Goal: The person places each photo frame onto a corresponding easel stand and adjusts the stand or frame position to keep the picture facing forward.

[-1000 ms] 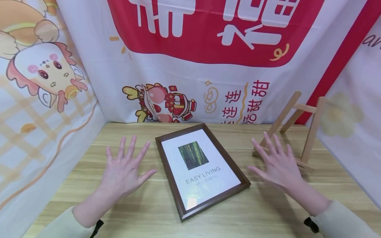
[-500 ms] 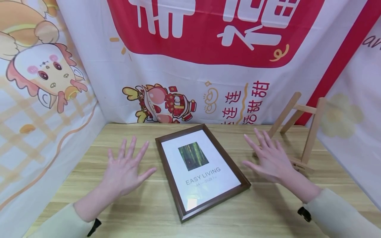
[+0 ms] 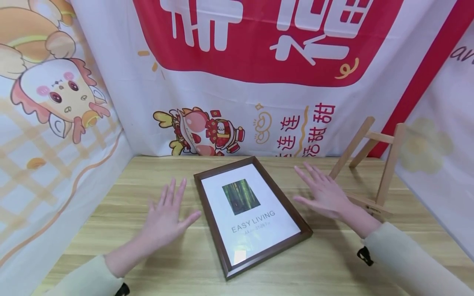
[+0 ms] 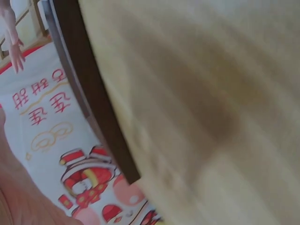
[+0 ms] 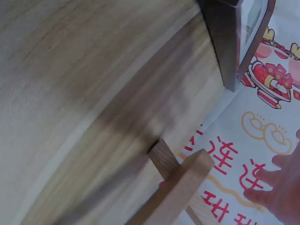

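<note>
A dark brown picture frame point(image 3: 272, 187) lies face up and slightly turned on the wooden table, its white insert printed with a green forest photo point(image 3: 241, 196) and "EASY LIVING". To its left hovers my left hand point(image 3: 164, 220), fingers extended and thumb toward the frame, holding nothing. My right hand point(image 3: 326, 197) is over the table on the other side, fingers straight, between the frame and a small wooden easel point(image 3: 386, 172). In the left wrist view the frame's side edge point(image 4: 89, 79) shows close by. The right wrist view has the easel's leg point(image 5: 176, 192) near that hand.
The wooden table point(image 3: 177, 267) is enclosed by printed cloth: a red and white banner point(image 3: 255, 94) at the back, a cartoon sheet point(image 3: 55, 156) on the left and a white one point(image 3: 437, 135) on the right. The easel stands at the back right.
My right hand has moved left, away from the easel and toward the picture frame. My left hand has shifted slightly right toward it. The frame and easel stay put.
</note>
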### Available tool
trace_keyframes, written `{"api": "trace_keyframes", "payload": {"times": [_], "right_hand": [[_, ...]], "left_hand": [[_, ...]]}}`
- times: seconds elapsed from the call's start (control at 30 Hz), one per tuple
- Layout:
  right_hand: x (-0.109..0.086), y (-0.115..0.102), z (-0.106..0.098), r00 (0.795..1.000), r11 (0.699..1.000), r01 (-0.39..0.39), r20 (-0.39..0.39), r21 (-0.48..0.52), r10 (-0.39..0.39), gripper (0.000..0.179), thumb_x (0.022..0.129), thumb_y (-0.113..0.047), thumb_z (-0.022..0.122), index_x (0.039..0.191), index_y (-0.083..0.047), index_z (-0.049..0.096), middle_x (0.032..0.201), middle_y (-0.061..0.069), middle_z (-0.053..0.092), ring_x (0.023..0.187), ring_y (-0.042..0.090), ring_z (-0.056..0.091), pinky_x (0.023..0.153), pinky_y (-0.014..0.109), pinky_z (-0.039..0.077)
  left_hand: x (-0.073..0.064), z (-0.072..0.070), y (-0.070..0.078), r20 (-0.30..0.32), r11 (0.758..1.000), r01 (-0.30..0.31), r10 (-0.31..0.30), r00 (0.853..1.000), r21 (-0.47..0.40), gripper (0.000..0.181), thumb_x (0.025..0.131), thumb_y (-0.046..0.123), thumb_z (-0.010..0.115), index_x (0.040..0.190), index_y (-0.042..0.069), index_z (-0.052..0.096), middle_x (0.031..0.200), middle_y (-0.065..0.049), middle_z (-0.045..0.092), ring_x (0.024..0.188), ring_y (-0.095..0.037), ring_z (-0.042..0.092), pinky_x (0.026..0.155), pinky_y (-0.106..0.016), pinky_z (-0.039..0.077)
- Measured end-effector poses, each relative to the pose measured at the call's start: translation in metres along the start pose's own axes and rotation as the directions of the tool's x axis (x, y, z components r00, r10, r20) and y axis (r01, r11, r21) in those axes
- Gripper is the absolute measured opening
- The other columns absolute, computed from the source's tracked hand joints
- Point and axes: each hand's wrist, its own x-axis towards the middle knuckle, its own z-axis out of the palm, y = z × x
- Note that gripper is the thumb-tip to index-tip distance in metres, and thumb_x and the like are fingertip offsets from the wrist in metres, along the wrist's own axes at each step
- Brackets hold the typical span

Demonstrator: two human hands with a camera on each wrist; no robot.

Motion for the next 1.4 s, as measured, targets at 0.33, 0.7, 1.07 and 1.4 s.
{"api": "trace_keyframes", "payload": {"times": [0.33, 0.7, 1.07, 1.4], "right_hand": [[0.003, 0.007, 0.018, 1.0, 0.987, 0.012, 0.015, 0.161, -0.015, 0.087, 0.091, -0.052, 0.06, 0.158, -0.022, 0.013, 0.158, 0.018, 0.019, 0.136, 0.046, 0.028, 0.092, 0.068, 0.042], [0.005, 0.013, 0.038, 0.997, 0.882, -0.013, 0.077, 0.472, -0.026, 0.09, 0.089, -0.038, 0.07, 0.157, -0.013, 0.017, 0.157, 0.021, 0.02, 0.138, 0.046, 0.023, 0.106, 0.068, 0.022], [0.015, 0.012, 0.057, 0.978, 0.862, -0.092, 0.209, 0.498, -0.017, 0.084, 0.089, -0.035, 0.07, 0.153, -0.004, 0.026, 0.154, 0.022, 0.028, 0.139, 0.043, 0.026, 0.111, 0.06, 0.023], [0.018, 0.014, 0.059, 0.969, 0.854, -0.101, 0.244, 0.511, -0.031, 0.072, 0.091, -0.033, 0.069, 0.147, -0.001, 0.038, 0.145, 0.024, 0.042, 0.134, 0.043, 0.034, 0.109, 0.061, 0.026]], "left_hand": [[-0.008, 0.027, 0.009, -0.002, 0.953, 0.07, -0.074, 0.997, -0.296, 0.109, 0.086, 0.065, 0.056, 0.155, 0.015, -0.012, 0.161, -0.011, -0.005, 0.144, -0.041, 0.008, 0.112, -0.063, 0.011], [-0.014, 0.056, 0.018, 0.083, 0.847, 0.191, -0.173, 0.981, -0.495, 0.128, 0.074, 0.06, 0.075, 0.154, 0.021, -0.016, 0.159, -0.021, 0.002, 0.14, -0.048, 0.014, 0.111, -0.06, 0.017], [-0.015, 0.071, 0.034, 0.13, 0.803, 0.261, -0.227, 0.965, -0.535, 0.127, 0.068, 0.053, 0.083, 0.153, -0.003, 0.008, 0.153, -0.026, 0.024, 0.137, -0.047, 0.024, 0.111, -0.057, 0.022], [-0.018, 0.073, 0.039, 0.125, 0.835, 0.223, -0.185, 0.975, -0.502, 0.116, 0.071, 0.053, 0.08, 0.15, -0.005, 0.02, 0.152, -0.026, 0.027, 0.137, -0.048, 0.024, 0.111, -0.059, 0.022]]}}
